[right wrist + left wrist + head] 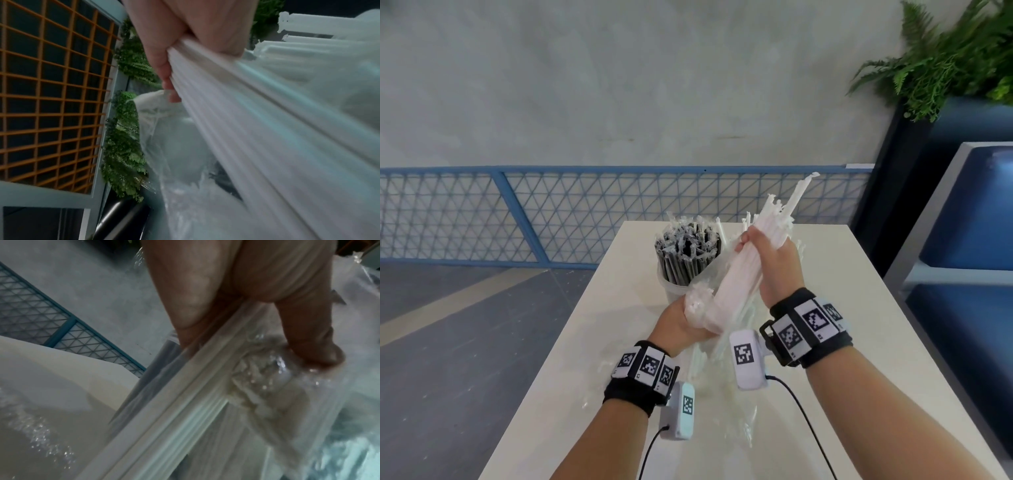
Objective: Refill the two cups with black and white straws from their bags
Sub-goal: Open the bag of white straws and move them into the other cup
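Observation:
A thick bundle of white straws (743, 270) slants up to the right above the table. My right hand (767, 253) grips its upper part, fingers wrapped round the white straws (257, 105). My left hand (685, 322) grips the lower end through the clear plastic bag (702, 305), thumb pressed on the crinkled bag (273, 374) over the white straws (164, 418). A clear cup (671, 286) full of wrapped black straws (685, 251) stands behind the left hand. Any second cup is hidden.
The beige table (842, 325) runs ahead, its left edge near my left arm. Loose clear plastic (729, 411) hangs and lies under the bundle. A blue mesh fence (482, 212) is beyond, a fern planter (945, 68) and blue seat (969, 222) on the right.

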